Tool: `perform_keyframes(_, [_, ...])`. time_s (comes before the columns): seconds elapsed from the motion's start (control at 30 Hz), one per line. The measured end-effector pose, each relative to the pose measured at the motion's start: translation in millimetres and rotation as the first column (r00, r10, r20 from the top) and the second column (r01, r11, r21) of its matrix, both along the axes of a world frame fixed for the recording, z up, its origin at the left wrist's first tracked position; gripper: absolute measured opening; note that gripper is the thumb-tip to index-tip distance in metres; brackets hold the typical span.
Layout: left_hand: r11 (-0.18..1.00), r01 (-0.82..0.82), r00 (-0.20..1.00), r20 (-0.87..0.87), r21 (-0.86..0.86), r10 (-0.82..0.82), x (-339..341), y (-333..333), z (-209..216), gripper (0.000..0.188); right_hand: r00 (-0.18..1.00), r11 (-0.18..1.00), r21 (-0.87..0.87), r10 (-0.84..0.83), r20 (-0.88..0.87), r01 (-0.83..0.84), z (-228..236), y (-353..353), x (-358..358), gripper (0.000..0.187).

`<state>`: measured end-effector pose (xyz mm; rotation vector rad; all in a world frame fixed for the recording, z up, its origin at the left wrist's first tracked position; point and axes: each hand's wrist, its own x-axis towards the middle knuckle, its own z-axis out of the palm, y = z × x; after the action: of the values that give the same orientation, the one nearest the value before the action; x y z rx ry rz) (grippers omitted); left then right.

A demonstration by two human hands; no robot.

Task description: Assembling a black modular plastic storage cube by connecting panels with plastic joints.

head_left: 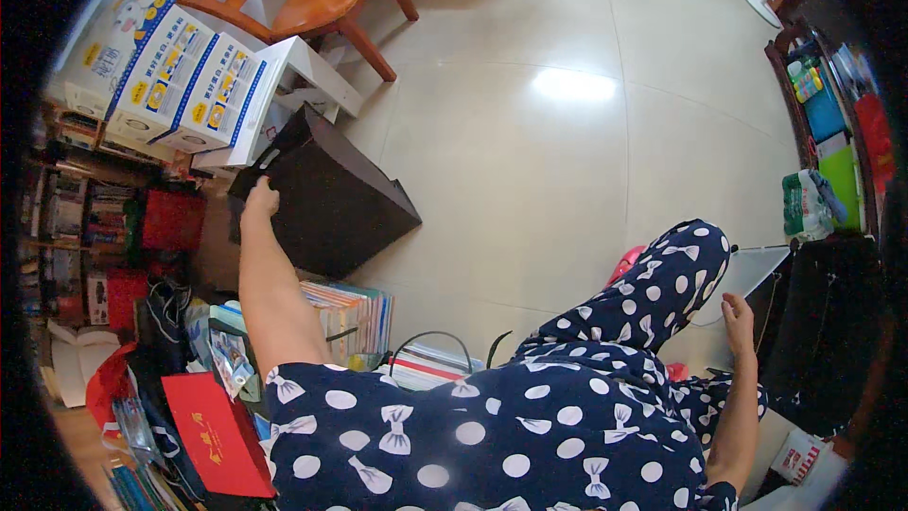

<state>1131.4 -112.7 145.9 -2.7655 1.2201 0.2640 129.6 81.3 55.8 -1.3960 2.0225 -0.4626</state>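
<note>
A large dark brown box, like a storage bin with a handle slot near its upper left edge, stands tilted on the floor at the left. My left arm reaches out to it, and my left hand is closed on its edge beside the slot; some of the fingers are hidden behind the rim. On the other side, my right hand hangs by my bent knee with loosely stretched fingers and nothing visible in it. Nearest to that hand is a pale flat panel next to a black object.
Cartons are stacked on a white stand at the left, with a wooden chair behind. Books and a red box sit near my left side. A low shelf holding packages lines the right. Pale floor tiles lie between.
</note>
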Motion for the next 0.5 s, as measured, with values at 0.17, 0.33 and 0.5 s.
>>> perform_keyframes(0.17, [0.951,0.213,0.977,-0.046,0.224,-0.208,-17.1,-0.1,-28.4,0.056,0.998,0.995,-0.092,0.03,-0.047,-0.034,-15.4,14.5,-12.9,0.026])
perform_keyframes(0.33, [0.865,0.371,0.927,-0.193,0.338,-0.322,-64.4,-21.4,-37.9,0.037,0.999,0.997,-0.074,-0.025,-0.032,0.022,-11.7,20.1,-21.4,0.024])
perform_keyframes(0.5, [0.539,0.697,0.65,-0.098,0.473,-0.754,-119.3,-44.4,-54.4,0.034,0.996,0.993,-0.1,0.059,-0.064,-0.065,-28.9,14.8,-25.1,0.026])
